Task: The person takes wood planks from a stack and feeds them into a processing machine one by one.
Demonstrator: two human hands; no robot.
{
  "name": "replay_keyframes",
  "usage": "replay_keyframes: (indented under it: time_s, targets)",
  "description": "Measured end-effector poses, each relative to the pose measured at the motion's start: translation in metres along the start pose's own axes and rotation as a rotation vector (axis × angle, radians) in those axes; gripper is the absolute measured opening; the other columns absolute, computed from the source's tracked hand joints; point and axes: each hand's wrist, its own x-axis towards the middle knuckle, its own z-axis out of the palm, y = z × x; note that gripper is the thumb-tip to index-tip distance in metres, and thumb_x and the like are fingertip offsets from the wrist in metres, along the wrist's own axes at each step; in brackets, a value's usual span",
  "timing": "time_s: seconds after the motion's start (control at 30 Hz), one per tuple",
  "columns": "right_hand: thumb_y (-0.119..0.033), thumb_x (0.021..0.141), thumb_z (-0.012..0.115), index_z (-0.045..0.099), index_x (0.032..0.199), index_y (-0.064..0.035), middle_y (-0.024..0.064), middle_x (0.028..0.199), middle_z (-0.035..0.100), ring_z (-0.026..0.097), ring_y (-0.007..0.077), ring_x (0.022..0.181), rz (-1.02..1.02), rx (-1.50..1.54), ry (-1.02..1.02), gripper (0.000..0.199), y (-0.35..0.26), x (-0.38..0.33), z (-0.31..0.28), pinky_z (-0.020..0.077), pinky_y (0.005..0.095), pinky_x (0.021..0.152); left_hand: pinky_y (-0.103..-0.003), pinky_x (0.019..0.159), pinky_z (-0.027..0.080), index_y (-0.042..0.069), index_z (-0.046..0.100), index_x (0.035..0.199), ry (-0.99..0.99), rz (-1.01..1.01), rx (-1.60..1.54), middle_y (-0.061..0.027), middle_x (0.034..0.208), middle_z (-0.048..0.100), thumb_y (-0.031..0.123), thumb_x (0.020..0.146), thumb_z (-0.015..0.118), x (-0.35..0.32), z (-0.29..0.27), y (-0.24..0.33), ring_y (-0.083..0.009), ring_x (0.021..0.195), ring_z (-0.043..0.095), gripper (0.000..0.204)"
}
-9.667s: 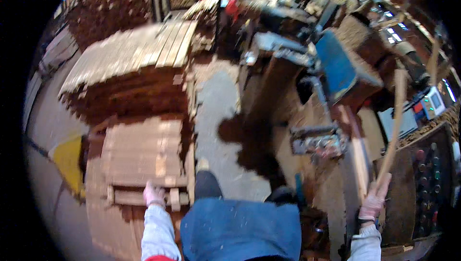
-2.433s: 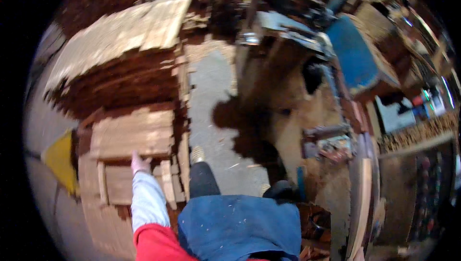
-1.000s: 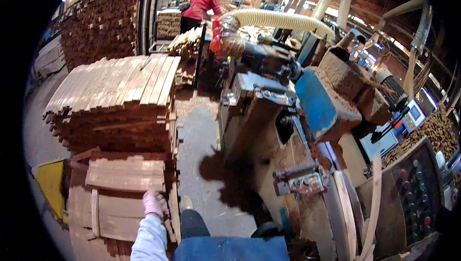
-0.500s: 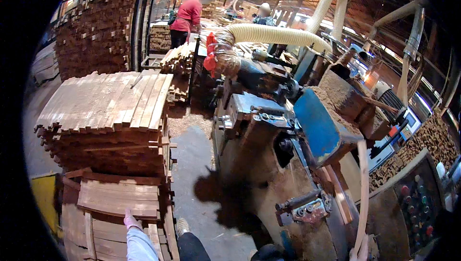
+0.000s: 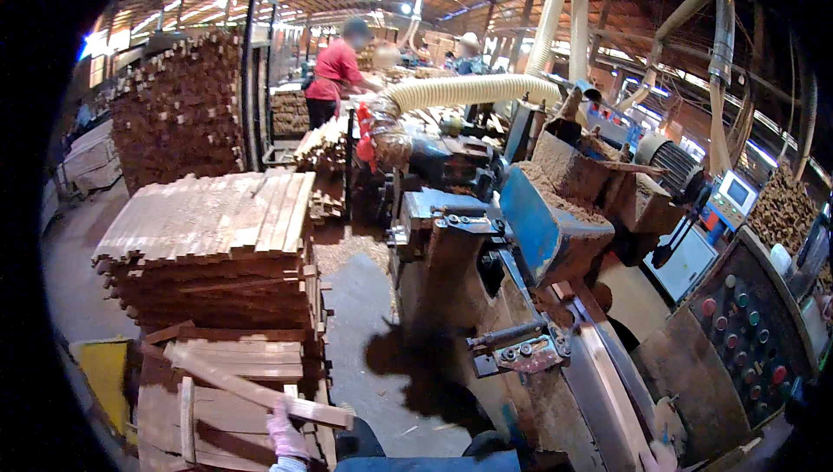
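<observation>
My left hand (image 5: 285, 434), in a pale glove, is closed round a wooden strip (image 5: 247, 391). This strip slants over a low stack of short boards (image 5: 217, 411) at my lower left. At the lower right, my right hand (image 5: 661, 456) is partly cut off by the picture's edge. Its fingers are on the near end of a second wooden strip (image 5: 606, 376), which lies along the machine's bed (image 5: 580, 401). The far end of that strip runs in under a blue hood (image 5: 531, 225) heaped with sawdust.
A tall stack of boards (image 5: 204, 220) stands beyond the low one. Right of the machine is a control panel (image 5: 737, 342) with coloured buttons. A ribbed hose (image 5: 473, 88) crosses behind. A person in red (image 5: 334, 68) works further back. Shavings (image 5: 356, 255) litter the floor.
My left hand has lifted a strip off the low stack and brought it nearer to me. The strip at my right hand has come down from a raised position onto the machine's bed.
</observation>
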Motion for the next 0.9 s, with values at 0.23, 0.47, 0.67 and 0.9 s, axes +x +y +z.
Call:
replay_keyframes:
  time_s: [0.23,0.47,0.67,0.9]
  targets:
    - [-0.013,0.08,0.068,0.064,0.118,-0.0032,0.0202,0.118,0.062,0.057,0.0412,0.109,-0.037,0.252,0.14,0.039,-0.009,0.156,0.068,0.0466,0.0454,0.094,-0.032,0.074,0.053,0.003,0.061,0.111,-0.342,0.035,-0.028,-0.0026,0.095,0.063,0.043,0.084,0.078,-0.108,0.079,0.045,-0.0137,0.081,0.06,0.051]
    - [-0.024,0.076,0.076,0.055,0.134,-0.0031,0.0224,0.128,0.06,0.058,0.0398,0.114,-0.329,0.545,-0.091,0.065,-0.134,0.173,-0.018,0.0461,0.0466,0.099,-0.032,0.078,0.054,0.0,0.063,0.112,-0.654,-0.09,0.168,-0.0091,0.101,0.069,0.039,0.082,0.08,-0.236,0.199,0.013,-0.0167,0.087,0.064,0.052]
    - [-0.007,0.077,0.078,0.06,0.128,0.0009,0.0193,0.111,0.069,0.067,0.0307,0.104,0.072,0.697,0.116,0.055,-0.121,0.074,-0.049,0.0513,0.0388,0.092,-0.034,0.088,0.051,0.003,0.054,0.136,-1.539,-0.529,0.162,-0.0108,0.119,0.064,0.037,0.094,0.066,-0.353,0.249,0.07,-0.0204,0.102,0.062,0.056]
    - [-0.015,0.082,0.073,0.047,0.144,-0.0017,0.0261,0.118,0.063,0.06,0.0422,0.109,0.51,0.255,-0.295,0.068,-0.037,-0.101,-0.101,0.0475,0.0462,0.094,-0.023,0.056,0.047,0.007,0.05,0.138,-1.416,-0.457,0.204,-0.0009,0.083,0.063,0.024,0.094,0.068,-0.322,0.265,0.057,-0.0075,0.065,0.054,0.05]
